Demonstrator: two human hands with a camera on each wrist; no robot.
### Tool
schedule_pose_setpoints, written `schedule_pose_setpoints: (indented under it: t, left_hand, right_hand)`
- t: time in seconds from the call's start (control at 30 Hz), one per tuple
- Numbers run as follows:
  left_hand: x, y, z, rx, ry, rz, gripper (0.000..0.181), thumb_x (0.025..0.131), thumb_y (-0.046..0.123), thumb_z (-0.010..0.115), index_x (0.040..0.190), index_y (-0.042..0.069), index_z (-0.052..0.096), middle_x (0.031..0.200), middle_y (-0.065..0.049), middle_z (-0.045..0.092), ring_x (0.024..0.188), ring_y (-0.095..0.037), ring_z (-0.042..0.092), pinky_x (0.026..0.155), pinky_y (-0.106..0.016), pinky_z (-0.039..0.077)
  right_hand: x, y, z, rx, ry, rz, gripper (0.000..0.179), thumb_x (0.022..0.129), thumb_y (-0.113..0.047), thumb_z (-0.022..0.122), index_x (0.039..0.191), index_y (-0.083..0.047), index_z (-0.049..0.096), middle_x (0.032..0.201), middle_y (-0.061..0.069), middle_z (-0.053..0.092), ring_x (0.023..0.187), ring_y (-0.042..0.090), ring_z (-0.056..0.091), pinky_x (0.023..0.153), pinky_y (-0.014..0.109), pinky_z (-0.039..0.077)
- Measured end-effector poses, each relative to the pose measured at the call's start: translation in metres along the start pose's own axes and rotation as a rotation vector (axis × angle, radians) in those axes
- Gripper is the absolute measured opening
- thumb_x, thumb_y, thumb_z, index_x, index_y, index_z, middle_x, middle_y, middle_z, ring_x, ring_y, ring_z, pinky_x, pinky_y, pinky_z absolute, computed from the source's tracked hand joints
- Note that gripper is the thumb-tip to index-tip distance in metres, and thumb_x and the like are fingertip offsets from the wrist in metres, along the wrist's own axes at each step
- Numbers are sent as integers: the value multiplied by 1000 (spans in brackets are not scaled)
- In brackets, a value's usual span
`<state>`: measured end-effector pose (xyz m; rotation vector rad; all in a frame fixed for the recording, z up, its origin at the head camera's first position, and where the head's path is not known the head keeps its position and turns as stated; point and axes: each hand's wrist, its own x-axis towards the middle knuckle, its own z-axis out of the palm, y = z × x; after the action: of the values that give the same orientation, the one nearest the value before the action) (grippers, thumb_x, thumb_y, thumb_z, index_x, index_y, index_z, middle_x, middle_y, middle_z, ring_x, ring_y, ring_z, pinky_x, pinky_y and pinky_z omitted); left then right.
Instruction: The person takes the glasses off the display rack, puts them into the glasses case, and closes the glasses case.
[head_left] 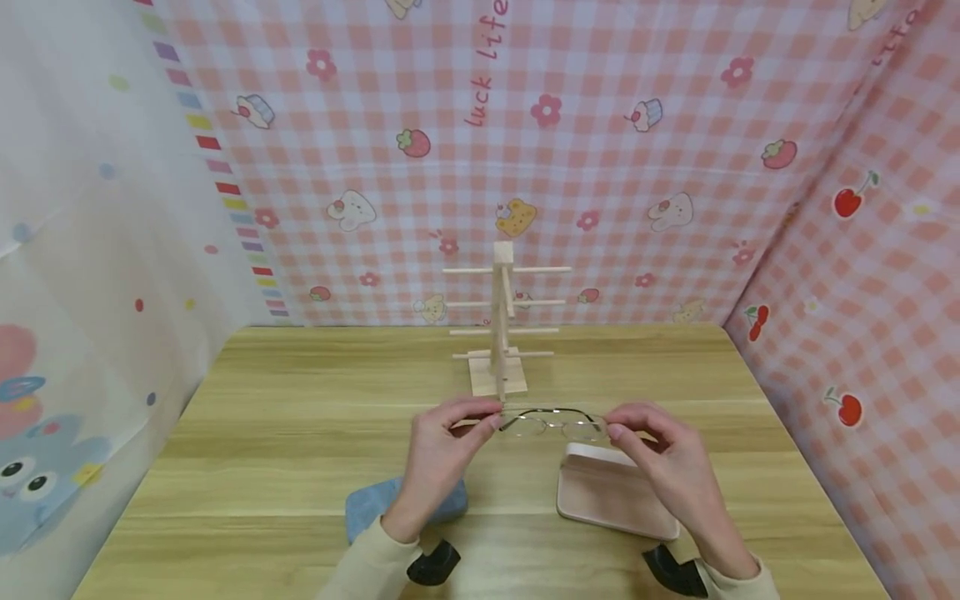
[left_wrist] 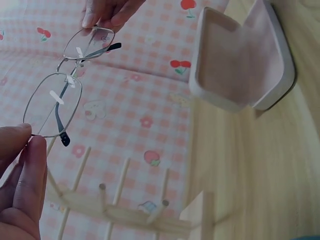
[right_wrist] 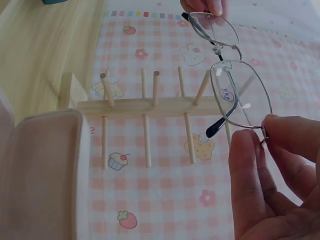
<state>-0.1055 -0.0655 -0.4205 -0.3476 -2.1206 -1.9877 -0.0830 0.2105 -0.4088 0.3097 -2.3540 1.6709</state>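
A pair of thin metal-framed eyeglasses [head_left: 553,423] is held in the air above the table, in front of a wooden rack. My left hand [head_left: 448,450] pinches one outer corner of the frame between thumb and fingers. At the opposite corner my right hand [head_left: 667,454] pinches it the same way. In the right wrist view the lenses [right_wrist: 242,95] are clear, and one bears small printed marks. The dark-tipped temples appear folded behind the lenses. The wooden rack [head_left: 502,325] stands upright with several pegs out to its sides and no glasses on it.
An opened eyeglass case [head_left: 615,500], pale with a pinkish lining, lies below my right hand. Partly behind my left forearm is a blue case [head_left: 371,504]. The wood-grain table [head_left: 285,417] ends at a pink checked cloth [head_left: 465,183] at the back.
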Motion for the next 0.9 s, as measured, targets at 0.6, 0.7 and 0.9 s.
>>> schedule_pose_setpoints:
  t: [0.6,0.7,0.9]
  left_hand:
    - [-8,-22,29,-48,-116,-131,10,91,6,79,99,0,79,97,-13,77,84,-9,70,76,-22,59]
    - [-9,-27,34,-60,-133,-138,10,91,5,79,99,-1,79,96,-14,77,82,-8,70,75,-21,59]
    - [-13,-34,44,-70,-162,-181,11,91,6,79,100,0,79,97,-11,77,81,-8,70,74,-20,59]
  right_hand:
    - [-29,20,-18,-1,40,93,13,97,-2,71,107,7,71,99,3,73,82,11,72,73,24,62]
    - [-34,23,-22,-4,41,117,13,97,-1,71,107,7,71,97,3,73,81,11,73,72,25,62]
    - [-43,30,-28,-49,61,183,13,97,-5,72,107,4,73,95,6,75,81,9,72,72,21,60]
